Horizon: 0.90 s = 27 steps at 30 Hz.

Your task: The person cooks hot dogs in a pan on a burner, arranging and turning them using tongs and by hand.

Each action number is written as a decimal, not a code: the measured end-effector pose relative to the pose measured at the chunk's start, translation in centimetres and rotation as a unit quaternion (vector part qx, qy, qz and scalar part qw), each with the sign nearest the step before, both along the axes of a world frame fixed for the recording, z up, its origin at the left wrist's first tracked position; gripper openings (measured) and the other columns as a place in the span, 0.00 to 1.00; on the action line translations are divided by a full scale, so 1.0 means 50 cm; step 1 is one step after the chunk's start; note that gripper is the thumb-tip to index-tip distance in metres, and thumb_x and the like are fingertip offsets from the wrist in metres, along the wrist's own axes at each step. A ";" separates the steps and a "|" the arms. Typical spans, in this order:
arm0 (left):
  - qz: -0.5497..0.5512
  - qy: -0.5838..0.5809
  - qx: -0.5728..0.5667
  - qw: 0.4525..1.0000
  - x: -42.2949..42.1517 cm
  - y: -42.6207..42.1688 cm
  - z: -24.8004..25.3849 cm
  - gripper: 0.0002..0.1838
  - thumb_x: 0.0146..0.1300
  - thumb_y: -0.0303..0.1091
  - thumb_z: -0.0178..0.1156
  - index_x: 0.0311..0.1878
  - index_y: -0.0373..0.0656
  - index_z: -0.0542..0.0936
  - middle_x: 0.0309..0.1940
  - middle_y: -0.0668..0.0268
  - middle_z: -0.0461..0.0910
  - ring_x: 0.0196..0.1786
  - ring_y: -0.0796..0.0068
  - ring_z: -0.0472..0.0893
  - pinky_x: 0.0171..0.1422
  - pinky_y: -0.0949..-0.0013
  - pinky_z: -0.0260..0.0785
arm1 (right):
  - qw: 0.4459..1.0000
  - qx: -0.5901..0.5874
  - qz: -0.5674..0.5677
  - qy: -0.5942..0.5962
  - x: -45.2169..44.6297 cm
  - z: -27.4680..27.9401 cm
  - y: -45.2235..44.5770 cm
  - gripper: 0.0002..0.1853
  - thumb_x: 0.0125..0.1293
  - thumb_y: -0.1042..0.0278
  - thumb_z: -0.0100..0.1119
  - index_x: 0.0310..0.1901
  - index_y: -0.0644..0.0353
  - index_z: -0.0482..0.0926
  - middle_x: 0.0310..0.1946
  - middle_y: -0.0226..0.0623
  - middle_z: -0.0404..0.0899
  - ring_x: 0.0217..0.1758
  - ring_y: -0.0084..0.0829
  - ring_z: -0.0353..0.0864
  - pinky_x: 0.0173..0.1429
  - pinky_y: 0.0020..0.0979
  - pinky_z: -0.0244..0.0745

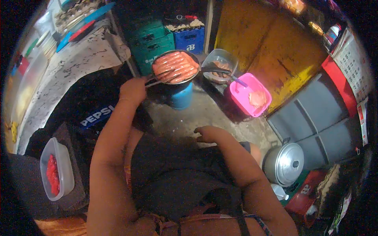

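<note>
A frying pan (195, 58) full of pinkish-red sausages (176, 65) sits above a blue cylinder-shaped base (181, 96). My left hand (133, 92) is closed around a pair of tongs (156, 82), whose two arms reach over the pan's near left side and touch the sausages. The pan's black handle (215, 70) points right, above a clear plastic tub (233, 58) with brownish pieces inside. Close to my lap, my right hand (207, 134) hangs free with its fingers loosely apart, holding nothing.
Right of the pan stands a pink basin (264, 92) holding a flat pinkish item. Green (153, 43) and blue crates (193, 39) are behind. A lidded pot (284, 163) stands at the right; a container of red food (65, 169) lies left, near a paper-covered table (75, 74).
</note>
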<state>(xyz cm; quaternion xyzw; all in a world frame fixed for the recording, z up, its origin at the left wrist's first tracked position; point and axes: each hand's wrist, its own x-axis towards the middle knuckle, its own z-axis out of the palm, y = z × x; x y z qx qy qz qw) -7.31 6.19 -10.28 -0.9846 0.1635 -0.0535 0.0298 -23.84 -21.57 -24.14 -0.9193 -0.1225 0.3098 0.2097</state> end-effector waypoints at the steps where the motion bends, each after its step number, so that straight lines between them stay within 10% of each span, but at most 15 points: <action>1: 0.005 0.005 0.000 1.000 -0.001 0.000 0.001 0.15 0.60 0.30 0.53 0.50 0.46 0.80 0.44 0.52 0.83 0.48 0.50 0.83 0.50 0.49 0.76 | 1.000 0.002 0.002 -0.003 0.001 -0.004 -0.002 0.29 0.65 0.51 0.59 0.65 0.53 0.70 0.58 0.50 0.76 0.60 0.52 0.75 0.62 0.47 0.70; 27: 0.028 0.015 0.000 0.999 -0.014 -0.009 0.012 0.13 0.57 0.33 0.59 0.46 0.44 0.80 0.42 0.53 0.83 0.47 0.50 0.83 0.51 0.50 0.76 | 1.000 -0.015 0.000 0.015 0.002 0.010 0.002 0.31 0.64 0.49 0.60 0.66 0.53 0.70 0.61 0.49 0.74 0.62 0.51 0.74 0.64 0.46 0.70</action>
